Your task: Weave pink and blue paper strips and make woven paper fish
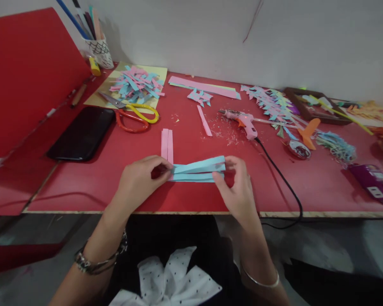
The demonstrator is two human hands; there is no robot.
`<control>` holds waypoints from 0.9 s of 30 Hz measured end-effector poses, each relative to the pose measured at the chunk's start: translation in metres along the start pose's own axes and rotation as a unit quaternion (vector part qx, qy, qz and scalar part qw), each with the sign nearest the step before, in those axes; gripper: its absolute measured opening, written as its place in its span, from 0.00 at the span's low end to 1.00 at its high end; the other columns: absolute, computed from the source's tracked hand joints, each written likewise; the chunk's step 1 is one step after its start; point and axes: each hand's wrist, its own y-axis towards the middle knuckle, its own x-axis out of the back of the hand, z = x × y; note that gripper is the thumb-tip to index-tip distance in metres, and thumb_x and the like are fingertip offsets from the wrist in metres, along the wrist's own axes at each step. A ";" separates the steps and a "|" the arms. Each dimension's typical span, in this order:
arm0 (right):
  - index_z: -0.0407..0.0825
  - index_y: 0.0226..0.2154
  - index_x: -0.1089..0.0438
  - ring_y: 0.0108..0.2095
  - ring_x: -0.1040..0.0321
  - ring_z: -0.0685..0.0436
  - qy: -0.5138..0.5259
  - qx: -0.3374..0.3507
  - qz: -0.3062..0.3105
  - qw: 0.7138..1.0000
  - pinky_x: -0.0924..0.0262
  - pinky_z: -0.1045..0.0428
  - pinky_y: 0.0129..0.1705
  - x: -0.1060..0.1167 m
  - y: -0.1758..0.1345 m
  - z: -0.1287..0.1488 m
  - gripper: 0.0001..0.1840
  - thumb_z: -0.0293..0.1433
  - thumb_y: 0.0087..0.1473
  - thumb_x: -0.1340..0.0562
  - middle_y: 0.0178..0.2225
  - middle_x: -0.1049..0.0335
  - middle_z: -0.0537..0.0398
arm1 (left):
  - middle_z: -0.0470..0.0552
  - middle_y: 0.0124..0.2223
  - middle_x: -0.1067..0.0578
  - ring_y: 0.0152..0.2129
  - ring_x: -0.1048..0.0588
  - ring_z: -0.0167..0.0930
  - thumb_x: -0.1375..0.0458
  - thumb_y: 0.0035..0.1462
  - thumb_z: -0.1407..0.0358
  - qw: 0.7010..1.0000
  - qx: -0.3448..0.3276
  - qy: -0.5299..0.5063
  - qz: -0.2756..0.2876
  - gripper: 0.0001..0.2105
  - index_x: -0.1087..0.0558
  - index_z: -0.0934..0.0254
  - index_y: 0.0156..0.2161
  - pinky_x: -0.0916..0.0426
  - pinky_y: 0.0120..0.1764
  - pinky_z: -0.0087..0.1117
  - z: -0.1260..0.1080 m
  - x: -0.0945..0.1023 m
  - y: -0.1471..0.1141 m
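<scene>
Near the front edge of the red table [191, 146], I hold the blue strips [199, 169], my left hand [140, 178] pinching their left end and my right hand [238, 185] clamped about their right. Pink strips [167, 144] lie just beyond, with scissors [123, 105] farther left and a glue gun [247, 123] farther right.

The phone [82, 134] lies left of the front paper strips [199, 165], glue gun [249, 124] behind-right.
</scene>
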 end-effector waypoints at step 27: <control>0.53 0.31 0.28 0.38 0.39 0.47 -0.215 0.218 0.238 0.922 0.68 0.40 0.51 0.007 0.060 0.045 0.11 0.28 0.54 0.46 0.33 0.30 0.59 | 0.44 0.35 0.27 0.25 0.29 0.26 0.48 0.49 0.56 0.995 -0.053 0.064 0.057 0.11 0.31 0.62 0.28 0.42 0.25 0.25 -0.002 0.010 0.003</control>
